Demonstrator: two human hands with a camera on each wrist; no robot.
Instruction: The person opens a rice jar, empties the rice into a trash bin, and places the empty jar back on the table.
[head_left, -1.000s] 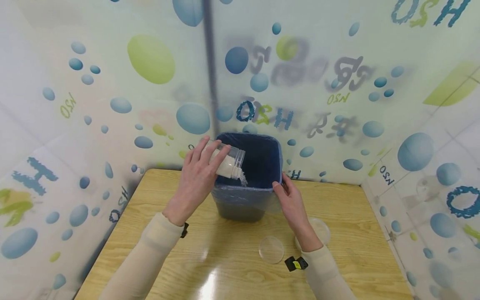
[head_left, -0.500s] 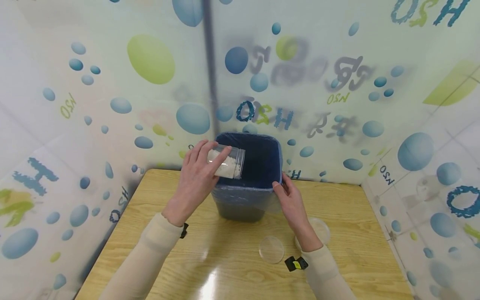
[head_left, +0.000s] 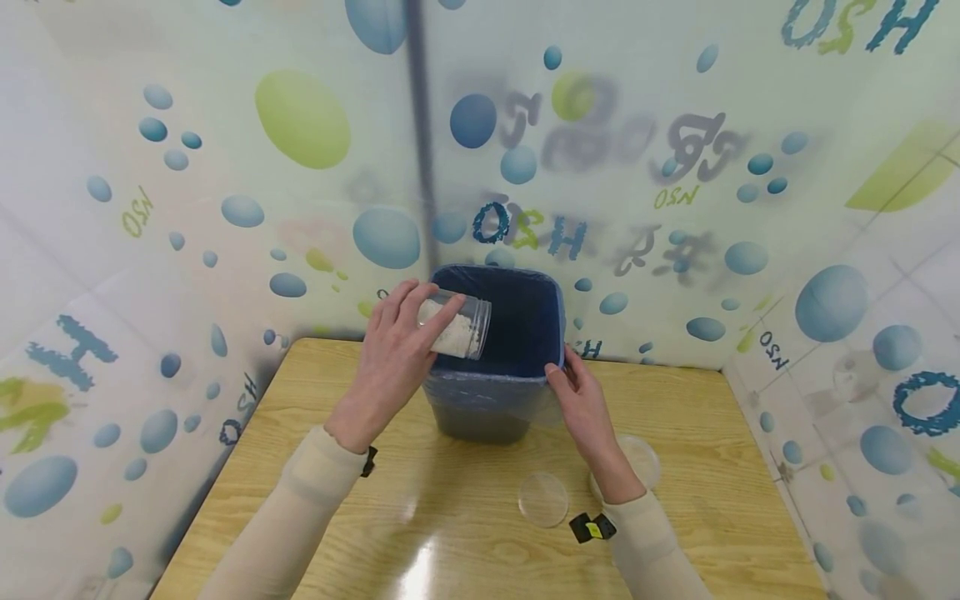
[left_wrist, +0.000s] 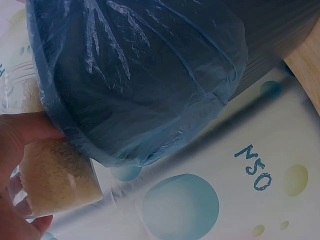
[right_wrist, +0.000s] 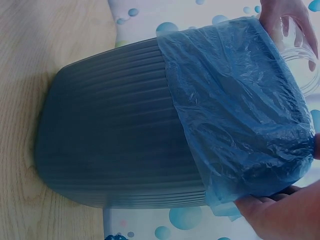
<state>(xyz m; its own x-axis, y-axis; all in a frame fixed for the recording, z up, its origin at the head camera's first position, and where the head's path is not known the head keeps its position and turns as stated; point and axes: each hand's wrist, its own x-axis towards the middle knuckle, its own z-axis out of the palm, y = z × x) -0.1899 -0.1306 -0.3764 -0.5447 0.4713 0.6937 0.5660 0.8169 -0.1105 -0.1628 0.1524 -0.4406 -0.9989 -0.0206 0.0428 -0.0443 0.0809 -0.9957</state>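
A clear jar (head_left: 455,327) lies on its side, its mouth over the bin's opening. White grains that look like rice (left_wrist: 57,175) rest along its lower side. My left hand (head_left: 390,354) grips the jar from above, at the bin's left edge. The grey bin (head_left: 480,422) stands upright, lined with a blue plastic bag (right_wrist: 240,105) folded down over its outside. With the thumb on top and fingers on the outside, my right hand (head_left: 588,412) holds the rim's near right corner. The bin's bottom is hidden from view.
A clear round lid (head_left: 543,500) lies flat on the wooden table (head_left: 420,517), in front of the bin. Another clear round container (head_left: 641,462) is partly covered by the right wrist. A patterned sheet wall (head_left: 645,183) rises close behind the bin.
Grains were spilling from the jar's mouth a second ago; none fall now. The left hand has tipped the jar back slightly. The right hand stays at the rim.
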